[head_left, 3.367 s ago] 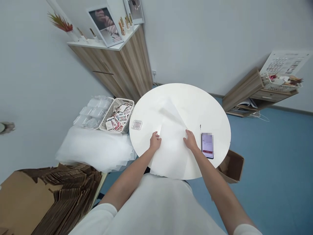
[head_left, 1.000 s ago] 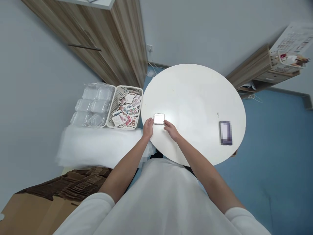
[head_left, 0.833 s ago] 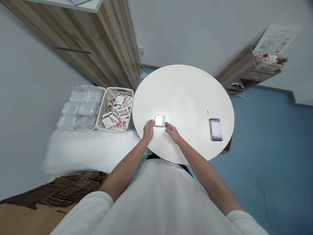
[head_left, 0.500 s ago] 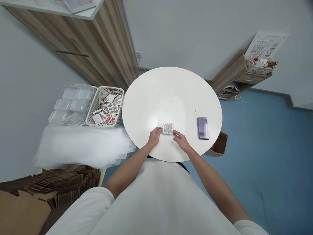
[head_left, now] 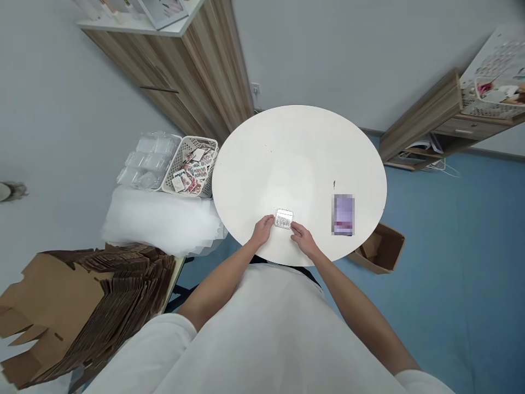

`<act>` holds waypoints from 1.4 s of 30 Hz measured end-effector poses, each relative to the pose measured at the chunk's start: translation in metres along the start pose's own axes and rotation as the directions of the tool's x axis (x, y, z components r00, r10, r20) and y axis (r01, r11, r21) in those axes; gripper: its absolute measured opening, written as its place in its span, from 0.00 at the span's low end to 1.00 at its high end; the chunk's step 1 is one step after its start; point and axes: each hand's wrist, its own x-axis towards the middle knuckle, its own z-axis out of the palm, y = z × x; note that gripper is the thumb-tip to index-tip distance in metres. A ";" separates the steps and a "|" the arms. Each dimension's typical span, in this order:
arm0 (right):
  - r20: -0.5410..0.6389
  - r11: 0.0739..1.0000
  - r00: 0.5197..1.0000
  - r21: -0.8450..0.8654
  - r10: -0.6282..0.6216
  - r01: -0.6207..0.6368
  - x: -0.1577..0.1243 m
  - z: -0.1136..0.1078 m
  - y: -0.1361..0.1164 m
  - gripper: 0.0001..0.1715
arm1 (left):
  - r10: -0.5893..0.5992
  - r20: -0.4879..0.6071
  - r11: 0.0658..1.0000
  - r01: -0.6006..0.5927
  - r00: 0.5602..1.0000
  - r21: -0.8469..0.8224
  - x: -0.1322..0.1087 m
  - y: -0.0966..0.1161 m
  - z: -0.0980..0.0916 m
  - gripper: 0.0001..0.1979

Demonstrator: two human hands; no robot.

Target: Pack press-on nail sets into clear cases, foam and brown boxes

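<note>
- The left hand point(head_left: 262, 230) rests at the near edge of the round white table point(head_left: 299, 148), its fingers curled against the left short end of a small clear plastic case point(head_left: 284, 219) holding rows of tiny pale pieces.
- The right hand point(head_left: 302, 241) lies just right of it, near the same edge, with its fingertips touching the case's near right corner; the two hands pinch the case between them.
- The case lies flat on the table close to the near edge, a little left of the table's middle line. Its long axis runs left to right, roughly along the near edge, with the right end angled slightly nearer to the person.
- A dark rectangular phone point(head_left: 343, 214) with a blurred screen lies to the right, apart from the hands, near the table's right edge, its long axis running near to far.
- A tiny dark speck point(head_left: 333, 184) sits on the table just beyond the phone.
- Left of the table, a stack of white foam sheets point(head_left: 159, 221) covers a lower surface; a white slotted plastic basket point(head_left: 182, 164) of colourful cards stands at its far end, just beside the table's left edge.
- Clear plastic boxes point(head_left: 143, 164) are piled just left of the basket.
- Flattened brown cardboard cartons point(head_left: 82, 306) are heaped at the near left.
</note>
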 end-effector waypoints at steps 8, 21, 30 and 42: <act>-0.037 0.969 0.996 -0.235 -0.085 0.074 -0.004 0.002 0.000 0.28 | 0.045 0.040 0.999 -0.046 0.998 0.028 0.002 -0.001 -0.008 0.18; 0.209 0.263 0.960 -0.931 -0.183 0.253 -0.030 0.035 0.013 0.08 | 0.366 0.461 0.689 -0.568 0.809 0.450 -0.017 -0.024 -0.057 0.21; 0.083 0.557 0.987 -0.818 -0.140 0.148 -0.017 0.021 -0.021 0.11 | 0.418 0.539 0.531 -0.678 0.731 0.508 -0.010 -0.017 -0.064 0.20; -0.087 0.831 0.994 -0.557 -0.071 0.010 -0.034 -0.029 -0.023 0.29 | 0.232 0.298 0.800 -0.356 0.926 0.483 0.006 -0.010 -0.059 0.17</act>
